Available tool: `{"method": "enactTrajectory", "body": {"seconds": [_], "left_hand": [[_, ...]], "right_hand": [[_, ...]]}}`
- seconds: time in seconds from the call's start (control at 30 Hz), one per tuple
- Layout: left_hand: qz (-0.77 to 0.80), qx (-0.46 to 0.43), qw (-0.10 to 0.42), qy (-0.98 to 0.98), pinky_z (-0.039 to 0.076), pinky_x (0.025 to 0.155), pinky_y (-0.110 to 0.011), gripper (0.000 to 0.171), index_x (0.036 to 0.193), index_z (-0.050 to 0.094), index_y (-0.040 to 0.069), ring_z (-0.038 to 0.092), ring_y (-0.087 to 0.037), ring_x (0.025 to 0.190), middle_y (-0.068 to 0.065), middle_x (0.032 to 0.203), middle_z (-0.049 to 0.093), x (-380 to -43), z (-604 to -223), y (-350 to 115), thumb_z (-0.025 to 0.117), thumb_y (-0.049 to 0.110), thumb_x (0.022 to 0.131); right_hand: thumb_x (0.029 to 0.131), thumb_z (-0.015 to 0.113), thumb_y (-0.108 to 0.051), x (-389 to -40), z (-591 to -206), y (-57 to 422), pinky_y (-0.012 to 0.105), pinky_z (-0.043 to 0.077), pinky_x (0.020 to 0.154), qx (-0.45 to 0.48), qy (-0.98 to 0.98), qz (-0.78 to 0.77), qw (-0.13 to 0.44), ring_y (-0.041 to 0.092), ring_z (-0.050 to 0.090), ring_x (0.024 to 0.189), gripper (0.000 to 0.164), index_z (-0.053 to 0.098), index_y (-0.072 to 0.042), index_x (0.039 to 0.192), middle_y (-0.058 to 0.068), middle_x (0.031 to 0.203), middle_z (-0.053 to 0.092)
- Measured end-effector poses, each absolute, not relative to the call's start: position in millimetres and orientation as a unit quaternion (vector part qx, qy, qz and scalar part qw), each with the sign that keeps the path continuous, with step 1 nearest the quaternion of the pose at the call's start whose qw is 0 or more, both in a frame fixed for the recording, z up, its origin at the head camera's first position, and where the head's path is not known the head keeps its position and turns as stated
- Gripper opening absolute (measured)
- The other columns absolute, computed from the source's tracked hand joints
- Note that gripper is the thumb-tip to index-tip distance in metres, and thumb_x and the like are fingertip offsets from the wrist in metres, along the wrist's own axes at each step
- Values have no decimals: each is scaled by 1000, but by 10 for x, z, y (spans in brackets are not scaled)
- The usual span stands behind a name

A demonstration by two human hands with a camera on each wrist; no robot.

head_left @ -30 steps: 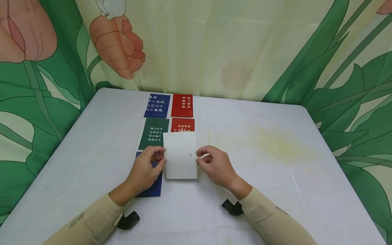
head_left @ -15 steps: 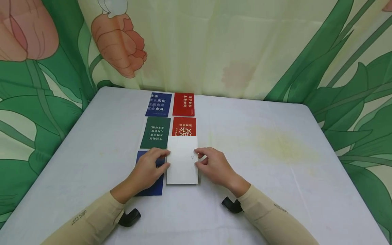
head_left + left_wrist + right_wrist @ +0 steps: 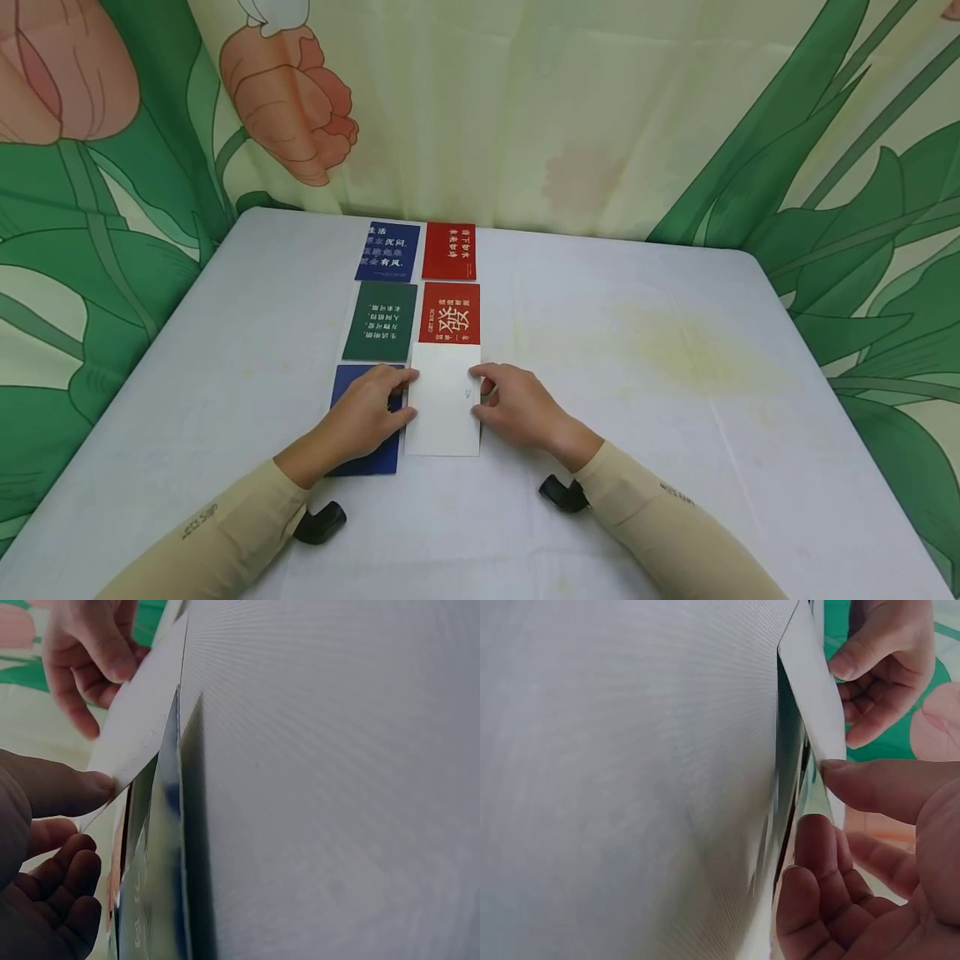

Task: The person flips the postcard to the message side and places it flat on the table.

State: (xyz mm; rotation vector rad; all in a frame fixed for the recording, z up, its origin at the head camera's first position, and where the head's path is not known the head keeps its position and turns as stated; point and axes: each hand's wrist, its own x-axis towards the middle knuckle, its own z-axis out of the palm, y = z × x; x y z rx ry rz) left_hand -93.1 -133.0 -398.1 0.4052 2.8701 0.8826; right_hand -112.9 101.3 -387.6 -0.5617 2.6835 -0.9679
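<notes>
A white card (image 3: 442,408), blank apart from a small mark near its right edge, lies at the near end of the right column of cards. My left hand (image 3: 366,410) holds its left edge between thumb and forefinger. On the opposite edge, my right hand (image 3: 517,407) grips it the same way. The wrist views show the card (image 3: 139,727) slightly raised off the cloth, with the thumb on its edge. Under my left hand lies a dark blue card (image 3: 352,462), partly covered. A red card (image 3: 450,312) with a large character borders the white one's far edge.
A green card (image 3: 380,321) lies beyond the near blue one. At the table's far edge sit another blue card (image 3: 387,252) and a red card (image 3: 450,252). White cloth covers the table (image 3: 637,375); a floral curtain (image 3: 487,108) hangs behind. Black curved pieces (image 3: 321,522) sit at both wrists.
Both hands have drawn the white card towards me and lowered it. The red card with the large character, partly covered before, now shows fully.
</notes>
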Motion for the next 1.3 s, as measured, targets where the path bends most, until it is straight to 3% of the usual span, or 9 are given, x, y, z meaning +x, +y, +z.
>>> {"method": "enactTrajectory", "body": {"seconds": [0.67,1.3], "left_hand": [[259,145,126,946,57,84,-35,52,129,65,1,57,-19,90,-7,102,63,-937,-3972,-1345,84,14,82],[234,160,127,950,56,84,-34,52,129,65,0,56,-18,89,-6,100,61,-960,-3981,-1332,83,16,83]], "right_hand": [[86,75,-10,-1131,-3917,998,29,45,71,-213,918,-285,174,13,52,77,41,65,-2,125,-5,83,56],[86,75,-8,-1135,-3917,977,29,44,72,-222,921,-270,171,15,51,78,43,63,2,126,-2,83,54]]}}
